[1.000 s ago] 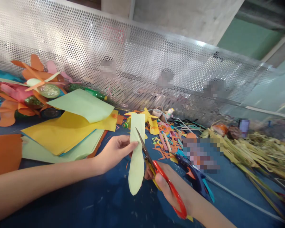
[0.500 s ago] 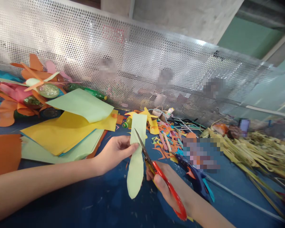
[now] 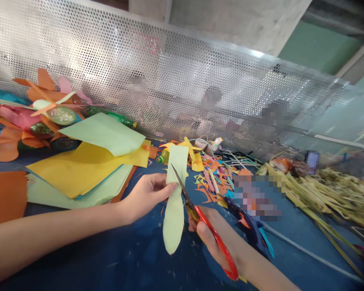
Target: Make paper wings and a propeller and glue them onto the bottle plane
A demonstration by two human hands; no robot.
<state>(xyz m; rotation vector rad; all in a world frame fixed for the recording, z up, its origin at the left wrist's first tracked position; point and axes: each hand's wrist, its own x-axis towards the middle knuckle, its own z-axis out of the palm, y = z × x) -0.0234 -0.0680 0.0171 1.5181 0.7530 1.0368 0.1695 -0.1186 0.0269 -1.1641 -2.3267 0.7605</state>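
Note:
A pale green paper strip (image 3: 174,226) hangs upright in front of me, its lower end cut to a rounded, leaf-like point and its upper end still square. My left hand (image 3: 148,192) pinches it about halfway up between thumb and fingers. My right hand (image 3: 214,238) grips a pair of scissors (image 3: 216,242) with red handles, the thumb on the handle. The dark blades point up and left and lie over the strip just above my left thumb. Whether the blades are parted is hard to tell. Some yellow shows beneath the right fingers.
Left lie green and yellow paper sheets (image 3: 79,167), an orange sheet (image 3: 7,198) and green bottles with paper petals (image 3: 45,117). Paper scraps (image 3: 214,178), a dark blue glue-gun-like tool (image 3: 248,226) with a cord, and dried husks (image 3: 330,194) lie right. A perforated metal screen (image 3: 170,76) stands behind.
Almost nothing differs. The strip and the scissors have shifted very slightly, and both hands keep their hold.

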